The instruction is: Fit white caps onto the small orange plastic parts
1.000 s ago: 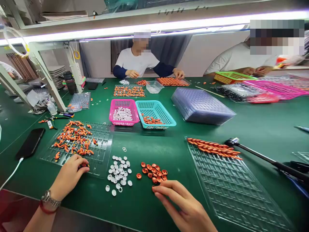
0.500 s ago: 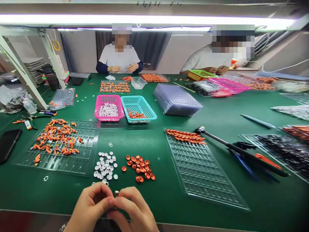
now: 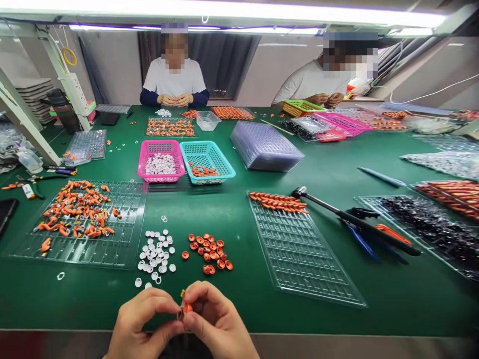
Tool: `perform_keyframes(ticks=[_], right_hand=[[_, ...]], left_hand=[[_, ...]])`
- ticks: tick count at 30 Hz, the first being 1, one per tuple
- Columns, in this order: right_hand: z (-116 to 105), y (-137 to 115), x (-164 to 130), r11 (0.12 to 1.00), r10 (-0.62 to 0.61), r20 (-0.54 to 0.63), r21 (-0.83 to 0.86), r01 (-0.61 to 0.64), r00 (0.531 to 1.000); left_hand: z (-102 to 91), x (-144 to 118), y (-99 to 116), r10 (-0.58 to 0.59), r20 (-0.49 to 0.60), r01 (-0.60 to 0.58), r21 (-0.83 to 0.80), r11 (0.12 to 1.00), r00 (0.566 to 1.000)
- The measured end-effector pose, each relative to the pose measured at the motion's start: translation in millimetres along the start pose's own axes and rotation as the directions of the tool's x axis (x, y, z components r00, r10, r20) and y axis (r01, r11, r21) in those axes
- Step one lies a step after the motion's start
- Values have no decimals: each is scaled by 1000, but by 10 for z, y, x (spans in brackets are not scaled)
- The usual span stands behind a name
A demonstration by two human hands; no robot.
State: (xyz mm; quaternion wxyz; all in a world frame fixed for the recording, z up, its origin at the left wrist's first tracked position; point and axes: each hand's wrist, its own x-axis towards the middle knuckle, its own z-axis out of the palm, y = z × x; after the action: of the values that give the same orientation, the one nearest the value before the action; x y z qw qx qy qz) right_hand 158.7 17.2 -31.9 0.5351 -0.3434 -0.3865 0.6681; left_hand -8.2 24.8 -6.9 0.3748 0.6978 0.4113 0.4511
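A small orange curved part (image 3: 187, 306) with a yellow tip is pinched in front of me at the table's near edge. My right hand (image 3: 220, 321) grips its orange body between thumb and forefinger. At the part's grey, ring-like end, my left hand (image 3: 140, 319) is closed in a pinch; the fingers partly hide that end. Just beyond my hands lie a loose group of white discs (image 3: 154, 254) and a group of orange cup-shaped pieces (image 3: 211, 253). More orange curved parts (image 3: 77, 212) are heaped on a clear tray (image 3: 116, 252) to the left.
A clear ribbed tray (image 3: 303, 259) with orange pieces along its far end lies right, beside a black-handled tool (image 3: 359, 222). A pink basket (image 3: 140, 159) and a turquoise basket (image 3: 232, 174) stand ahead, near stacked clear trays (image 3: 265, 147). Two people sit across the table.
My right hand has turned and its fingers have lifted, so the orange part shows between both hands. The view has shifted slightly.
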Motion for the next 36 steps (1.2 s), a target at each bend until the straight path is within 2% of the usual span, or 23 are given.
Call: perform_keyframes(ticks=[3, 5, 8, 10, 13, 16, 18, 19, 21, 23, 24, 25, 27, 29, 30, 33, 36], right_hand=[[-13, -22, -28, 995, -54, 15, -87, 55, 998], [-16, -34, -40, 955, -170, 23, -242, 170, 985], [-2, -46, -46, 778, -380, 77, -512, 364, 922], [19, -60, -42, 653, -457, 128, -623, 430, 880], [47, -101, -33, 564, -489, 167, -689, 456, 856], [58, -153, -25, 571, -458, 164, -699, 430, 874], [58, -179, -24, 603, -416, 151, -693, 396, 897], [56, -187, -25, 623, -393, 147, -684, 380, 908], [52, -193, -30, 661, -361, 148, -656, 365, 921], [46, -184, -38, 672, -370, 163, -632, 385, 915], [42, -174, -42, 661, -393, 174, -628, 410, 903], [37, -161, -47, 639, -427, 190, -629, 444, 884], [21, -132, -56, 571, -494, 234, -639, 515, 837], [-6, -107, -66, 490, -541, 299, -648, 583, 786], [-22, -101, -72, 453, -553, 337, -646, 615, 762], [-72, -121, -95, 398, -533, 426, -636, 661, 731], [-102, -186, -120, 408, -480, 462, -635, 656, 746]], left_hand=[[5, -5, 12, -35, -30, 35, 21, 999, 999], [9, -38, 5, 1, -89, 6, 81, 997, 996], [6, -121, -24, 178, -91, -152, 244, 958, 980], [-7, -174, -50, 298, -47, -261, 363, 894, 954], [-47, -213, -92, 430, 31, -393, 471, 790, 902], [-96, -217, -120, 501, 146, -505, 472, 722, 853], [-111, -215, -119, 505, 180, -527, 445, 724, 844], [-108, -212, -111, 490, 155, -505, 427, 750, 858], [-81, -189, -82, 385, 31, -371, 350, 860, 922], [-40, -140, -44, 115, -74, -102, 164, 981, 991], [-20, -106, -27, -66, -68, 68, 26, 997, 995], [-3, -71, -14, -242, -8, 239, -123, 963, 970], [17, -7, -2, -483, 191, 518, -378, 768, 855], [21, 25, -10, -567, 365, 668, -509, 543, 739], [20, 26, -18, -574, 419, 701, -540, 465, 704], [16, -22, -42, -560, 501, 736, -581, 347, 660], [12, -79, -45, -528, 528, 734, -593, 331, 665]])
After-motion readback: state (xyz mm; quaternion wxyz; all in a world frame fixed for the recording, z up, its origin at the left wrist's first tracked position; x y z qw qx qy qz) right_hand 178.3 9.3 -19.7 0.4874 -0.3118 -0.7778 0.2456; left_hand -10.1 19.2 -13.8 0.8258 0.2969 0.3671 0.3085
